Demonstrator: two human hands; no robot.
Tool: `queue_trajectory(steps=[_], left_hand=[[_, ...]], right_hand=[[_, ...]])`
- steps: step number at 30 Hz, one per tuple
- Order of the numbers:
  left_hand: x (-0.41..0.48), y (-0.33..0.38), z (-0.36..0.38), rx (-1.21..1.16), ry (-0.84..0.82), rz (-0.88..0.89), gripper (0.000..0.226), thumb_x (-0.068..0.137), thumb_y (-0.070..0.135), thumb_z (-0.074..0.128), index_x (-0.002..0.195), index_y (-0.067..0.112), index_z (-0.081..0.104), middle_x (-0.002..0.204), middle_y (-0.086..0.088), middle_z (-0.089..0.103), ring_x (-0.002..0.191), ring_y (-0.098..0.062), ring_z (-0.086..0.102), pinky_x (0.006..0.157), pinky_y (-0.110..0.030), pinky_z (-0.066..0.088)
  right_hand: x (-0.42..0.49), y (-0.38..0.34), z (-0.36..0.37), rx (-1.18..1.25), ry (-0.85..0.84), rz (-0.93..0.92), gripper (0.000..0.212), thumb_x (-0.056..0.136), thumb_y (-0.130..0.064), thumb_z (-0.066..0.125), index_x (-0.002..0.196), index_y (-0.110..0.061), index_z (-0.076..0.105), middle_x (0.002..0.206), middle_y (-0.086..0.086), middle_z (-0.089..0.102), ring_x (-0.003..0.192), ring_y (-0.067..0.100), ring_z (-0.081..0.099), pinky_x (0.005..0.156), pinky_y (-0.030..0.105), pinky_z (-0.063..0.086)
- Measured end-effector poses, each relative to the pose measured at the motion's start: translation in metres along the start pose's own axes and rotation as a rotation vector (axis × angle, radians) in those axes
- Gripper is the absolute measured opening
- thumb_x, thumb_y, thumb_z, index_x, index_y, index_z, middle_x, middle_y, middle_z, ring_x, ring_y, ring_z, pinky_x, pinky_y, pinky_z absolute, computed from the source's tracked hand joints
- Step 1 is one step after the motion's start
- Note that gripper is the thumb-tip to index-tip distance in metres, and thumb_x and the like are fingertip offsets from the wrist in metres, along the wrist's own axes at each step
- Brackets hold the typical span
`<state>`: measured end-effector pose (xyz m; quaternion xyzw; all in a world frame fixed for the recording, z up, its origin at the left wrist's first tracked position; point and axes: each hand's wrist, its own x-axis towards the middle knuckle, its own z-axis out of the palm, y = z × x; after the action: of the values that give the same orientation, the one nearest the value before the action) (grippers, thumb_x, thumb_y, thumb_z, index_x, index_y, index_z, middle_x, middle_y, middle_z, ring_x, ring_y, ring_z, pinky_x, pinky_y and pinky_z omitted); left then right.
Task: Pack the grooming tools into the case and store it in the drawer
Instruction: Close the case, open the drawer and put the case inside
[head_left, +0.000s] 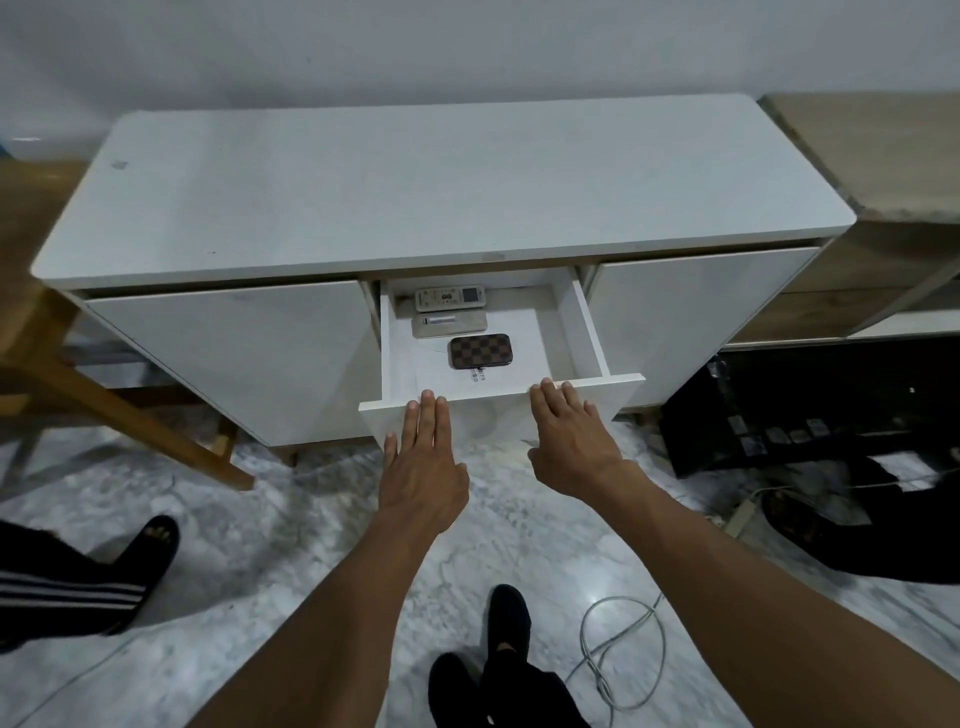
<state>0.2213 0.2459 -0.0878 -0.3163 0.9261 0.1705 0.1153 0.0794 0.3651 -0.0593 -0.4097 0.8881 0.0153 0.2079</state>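
A small brown checkered case (481, 351) lies closed on the floor of the white drawer (589, 327), which stands pulled out from the middle of the white cabinet (415, 192). My left hand (422, 457) lies flat with straight fingers against the drawer's front panel, fingertips at its top edge. To the right, my right hand (569, 439) rests flat on the same panel, fingers spread. Neither hand holds anything.
Two remote controls (450, 296) and a flat grey device (449, 323) lie at the back of the drawer. A wooden frame (130, 415) leans at the left. A black bag (831, 415) and a white cable (618, 654) lie on the marble floor at the right.
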Motion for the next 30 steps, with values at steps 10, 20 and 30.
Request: queue_trajectory(steps=[10,20,30], left_hand=[[0.051,-0.002,-0.021,-0.028,-0.002,-0.029,0.087,0.097,0.03,0.047,0.154,0.015,-0.017,0.162,-0.002,-0.024,0.151,-0.022,-0.018,0.122,-0.044,0.006],[0.106,-0.005,-0.042,-0.035,-0.013,-0.041,0.089,0.098,0.032,0.05,0.153,0.014,-0.018,0.163,-0.002,-0.024,0.151,-0.022,-0.018,0.122,-0.042,0.006],[0.156,-0.014,-0.058,-0.023,-0.002,-0.012,0.091,0.096,0.034,0.05,0.153,0.015,-0.018,0.163,-0.002,-0.023,0.151,-0.022,-0.017,0.121,-0.045,0.007]], right_hand=[[0.047,0.006,-0.025,-0.007,-0.013,-0.031,0.086,0.088,-0.022,0.054,0.153,-0.008,-0.001,0.163,0.01,-0.005,0.151,0.031,-0.005,0.121,0.047,0.007],[0.099,0.012,-0.045,-0.015,-0.029,-0.054,0.091,0.087,-0.023,0.056,0.153,-0.008,-0.005,0.163,0.01,-0.009,0.15,0.031,-0.007,0.122,0.046,0.006],[0.146,0.008,-0.065,0.014,-0.012,-0.026,0.093,0.085,-0.021,0.058,0.153,-0.008,-0.004,0.163,0.01,-0.008,0.15,0.032,-0.004,0.121,0.045,0.007]])
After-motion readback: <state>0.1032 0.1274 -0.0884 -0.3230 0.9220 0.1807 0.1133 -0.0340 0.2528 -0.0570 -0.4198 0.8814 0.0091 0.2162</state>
